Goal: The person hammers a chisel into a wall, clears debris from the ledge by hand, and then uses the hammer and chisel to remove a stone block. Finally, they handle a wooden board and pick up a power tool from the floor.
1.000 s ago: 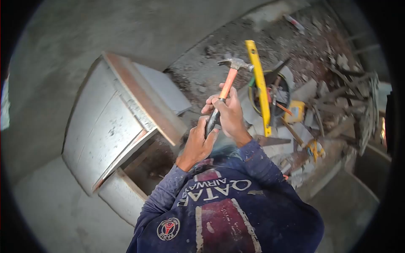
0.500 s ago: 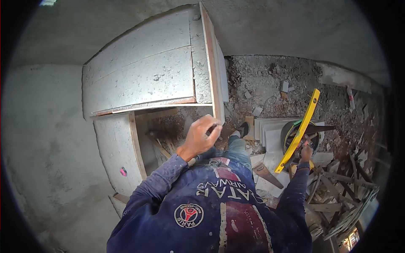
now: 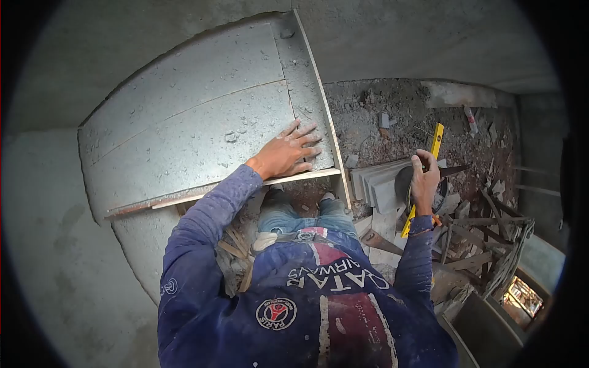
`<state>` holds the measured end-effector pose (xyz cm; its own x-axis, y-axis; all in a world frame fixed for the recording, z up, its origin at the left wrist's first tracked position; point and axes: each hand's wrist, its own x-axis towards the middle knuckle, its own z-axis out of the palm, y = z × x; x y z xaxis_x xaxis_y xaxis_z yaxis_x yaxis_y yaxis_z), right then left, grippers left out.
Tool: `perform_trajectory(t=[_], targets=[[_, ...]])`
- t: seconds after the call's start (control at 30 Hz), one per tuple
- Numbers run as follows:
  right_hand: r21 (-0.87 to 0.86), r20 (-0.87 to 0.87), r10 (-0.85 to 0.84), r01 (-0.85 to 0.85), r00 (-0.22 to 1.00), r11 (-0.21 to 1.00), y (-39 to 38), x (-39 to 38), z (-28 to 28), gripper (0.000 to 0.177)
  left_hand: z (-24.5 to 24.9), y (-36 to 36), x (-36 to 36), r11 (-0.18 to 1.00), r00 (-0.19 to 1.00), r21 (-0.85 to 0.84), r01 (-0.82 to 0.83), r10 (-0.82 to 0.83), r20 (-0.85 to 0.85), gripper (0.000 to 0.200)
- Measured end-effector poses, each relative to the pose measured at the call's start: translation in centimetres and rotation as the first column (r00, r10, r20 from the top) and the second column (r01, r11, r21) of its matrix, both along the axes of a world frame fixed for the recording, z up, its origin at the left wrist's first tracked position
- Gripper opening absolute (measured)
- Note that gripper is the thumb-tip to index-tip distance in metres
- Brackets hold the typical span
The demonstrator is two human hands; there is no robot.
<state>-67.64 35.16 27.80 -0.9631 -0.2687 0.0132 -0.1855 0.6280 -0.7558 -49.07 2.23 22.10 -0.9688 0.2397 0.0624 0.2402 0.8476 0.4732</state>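
My left hand (image 3: 288, 150) lies flat with its fingers spread on the grey panel surface (image 3: 202, 122), close to its front edge. Pieces of grit are scattered over this panel. An upright board (image 3: 319, 92) stands along the panel's right side, just beyond my fingertips. My right hand (image 3: 424, 184) is raised over a dark bucket (image 3: 403, 181), its fingers bent toward the thumb. Whatever they may hold is too small to make out. A yellow spirit level (image 3: 437, 140) leans across the bucket, partly hidden behind that hand.
Pale slabs (image 3: 377, 184) stand stacked beside the bucket. A handsaw (image 3: 381, 241) lies near my legs, and another dark blade (image 3: 453, 170) sticks out of the bucket. Scrap wood (image 3: 478, 260) is piled at the right. Rubble (image 3: 392, 101) covers the floor along the wall.
My left hand has opened from a closed grip near the upright board's end and now rests on the panel. My right hand has come up out of the bucket.
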Motion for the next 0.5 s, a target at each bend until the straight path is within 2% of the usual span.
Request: perform_trajectory(t=[0.07, 0.1, 0.17, 0.2, 0.23, 0.3, 0.37, 0.43, 0.47, 0.5], targets=[[0.007, -0.05, -0.051, 0.051, 0.997, 0.999, -4.3, 3.1, 1.9, 0.018, 0.1, -1.4, -0.3, 0.997, 0.991, -0.043, 0.066, -0.061, 0.117, 0.04], [0.008, -0.091, -0.059, 0.06, 0.994, 0.998, -6.1, 4.5, 2.1, 0.017, 0.0, -1.9, -0.3, 0.996, 0.991, -0.033, 0.086, -0.082, 0.104, 0.04], [-0.105, -0.118, -0.016, 0.004, 0.993, 0.994, -11.8, 6.8, 3.6, 0.013, 0.1, -3.1, 0.1, 0.999, 0.999, 0.014, 0.032, -0.031, -0.028, 0.043], [-0.115, -0.194, 0.043, -0.066, 0.98, 0.991, -14.9, 7.4, 4.1, 0.014, 0.4, -3.8, 0.4, 0.999, 0.994, 0.005, -0.043, 0.043, -0.104, 0.047], [-0.116, -0.267, 0.103, -0.138, 0.958, 0.984, -17.9, 7.6, 4.4, 0.015, 0.4, -4.7, 1.0, 1.0, 0.993, 0.001, -0.031, 0.03, -0.117, 0.047], [0.011, -0.378, 0.288, -0.306, 0.88, 0.952, -24.1, 6.6, 4.1, 0.021, -0.4, -6.9, 3.0, 0.969, 0.975, -0.115, -0.217, 0.209, -0.078, 0.049], [0.122, -0.435, 0.426, -0.417, 0.793, 0.901, -29.8, 3.6, 1.4, 0.028, -1.0, -9.6, 5.3, 0.962, 0.973, -0.143, -0.232, 0.23, -0.034, 0.05], [0.192, -0.49, 0.516, -0.49, 0.703, 0.85, -35.0, -0.5, -1.0, 0.027, -1.4, -12.0, 7.7, 0.921, 0.948, -0.229, -0.315, 0.315, -0.04, 0.047], [0.317, -0.454, 0.585, -0.491, 0.673, 0.811, -37.1, -3.0, -2.4, 0.029, -1.5, -13.2, 8.8, 0.921, 0.946, -0.217, -0.323, 0.323, -0.037, 0.047], [0.434, -0.409, 0.65, -0.49, 0.64, 0.756, -39.1, -4.9, -3.6, 0.032, -1.4, -14.4, 10.0, 0.892, 0.916, -0.211, -0.399, 0.397, -0.053, 0.046]])
